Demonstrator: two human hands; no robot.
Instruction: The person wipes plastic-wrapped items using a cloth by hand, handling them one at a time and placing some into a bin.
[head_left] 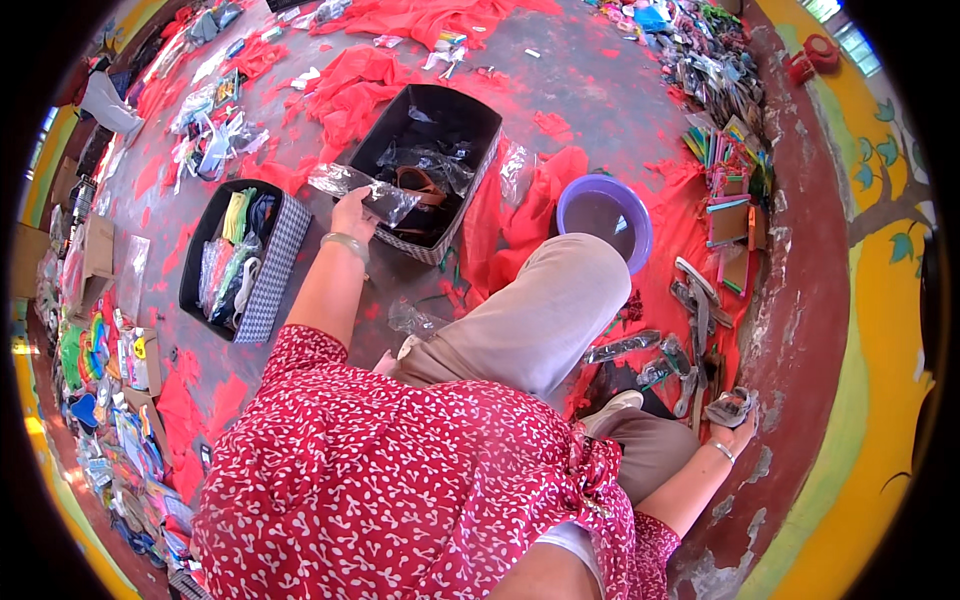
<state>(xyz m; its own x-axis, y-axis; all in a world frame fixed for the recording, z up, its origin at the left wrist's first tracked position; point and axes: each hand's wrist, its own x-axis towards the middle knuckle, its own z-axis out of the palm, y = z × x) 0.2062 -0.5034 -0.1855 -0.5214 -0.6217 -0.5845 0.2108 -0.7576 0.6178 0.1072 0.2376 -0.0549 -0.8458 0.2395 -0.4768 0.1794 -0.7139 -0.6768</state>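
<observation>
The left hand point(354, 216) pinched a shiny clear bag point(396, 203) over the near left edge of the big black box point(462, 112). Off to the right, the right hand's point(735, 434) fingers held a small clear packet point(730, 405) near more packets point(676, 355) on the floor.

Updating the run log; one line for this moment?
Left hand: holds clear packet at larger bin | right hand: holds wrapped item | purple tub: beyond knee

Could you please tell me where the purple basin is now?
In the head view, the purple basin is right of centre, just beyond the person's left knee, with the larger black storage bin to its left.
</observation>
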